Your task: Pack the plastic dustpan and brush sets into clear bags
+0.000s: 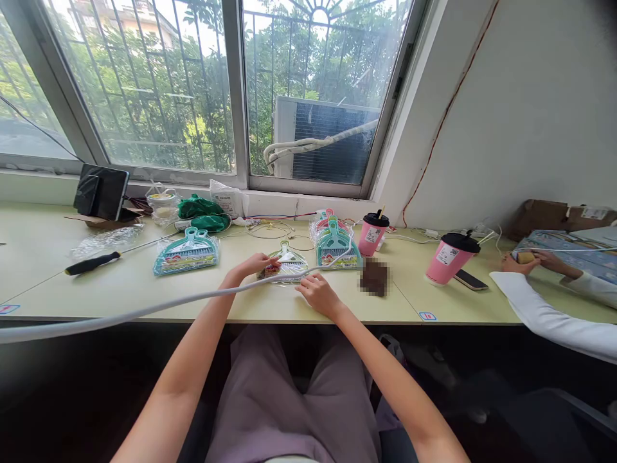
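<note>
A small green-and-white dustpan and brush set (288, 262) in a clear plastic wrapper lies on the table before me. My left hand (255, 265) pinches the wrapper's left side. At the lower right edge, my right hand (319, 296) has its fingers curled onto the wrapper, with fingertips partly hidden. A teal wrapped dustpan set (187, 252) lies to the left. Another teal set (337, 247) lies to the right, partly over a red one (325, 218). A white cable (193, 298) crosses the view in front of the wrapped set and my hands.
A screwdriver (94, 263) lies at left, near a tablet on a stand (101, 191). Green plastic bags (205, 215) sit by the window. Two pink cups (372, 235) and a phone (470, 280) are at right. Farther right, a co-worker's hands (520, 262) hold a small brownish object.
</note>
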The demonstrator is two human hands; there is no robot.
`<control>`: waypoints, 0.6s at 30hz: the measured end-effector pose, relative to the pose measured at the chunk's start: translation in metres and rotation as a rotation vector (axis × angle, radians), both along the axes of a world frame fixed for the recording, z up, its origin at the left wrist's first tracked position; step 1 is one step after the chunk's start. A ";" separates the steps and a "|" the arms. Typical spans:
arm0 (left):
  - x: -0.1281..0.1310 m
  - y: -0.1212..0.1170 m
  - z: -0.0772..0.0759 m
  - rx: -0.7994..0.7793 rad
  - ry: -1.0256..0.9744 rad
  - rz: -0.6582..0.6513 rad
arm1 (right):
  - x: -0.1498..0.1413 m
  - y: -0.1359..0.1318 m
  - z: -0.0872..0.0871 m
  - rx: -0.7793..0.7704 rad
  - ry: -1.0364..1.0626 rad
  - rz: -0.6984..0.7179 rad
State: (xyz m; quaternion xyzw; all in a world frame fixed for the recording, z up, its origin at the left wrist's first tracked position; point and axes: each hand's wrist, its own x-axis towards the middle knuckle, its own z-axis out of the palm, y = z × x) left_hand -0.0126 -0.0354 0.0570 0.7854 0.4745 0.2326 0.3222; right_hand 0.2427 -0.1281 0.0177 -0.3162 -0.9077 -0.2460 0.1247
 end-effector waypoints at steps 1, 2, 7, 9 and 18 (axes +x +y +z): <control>-0.001 -0.004 0.003 -0.006 0.001 -0.030 | 0.001 -0.004 0.001 -0.022 -0.019 -0.006; -0.002 -0.008 0.006 -0.017 0.001 -0.064 | 0.002 -0.007 0.001 -0.052 -0.029 -0.016; -0.008 -0.029 0.020 -0.078 -0.033 -0.255 | -0.001 -0.013 0.008 -0.210 0.099 -0.243; -0.010 -0.031 0.020 -0.062 0.003 -0.367 | -0.010 -0.011 0.015 -0.263 0.111 -0.355; -0.018 -0.029 -0.016 0.097 0.263 -0.457 | -0.049 -0.010 0.054 -0.262 -0.122 -0.212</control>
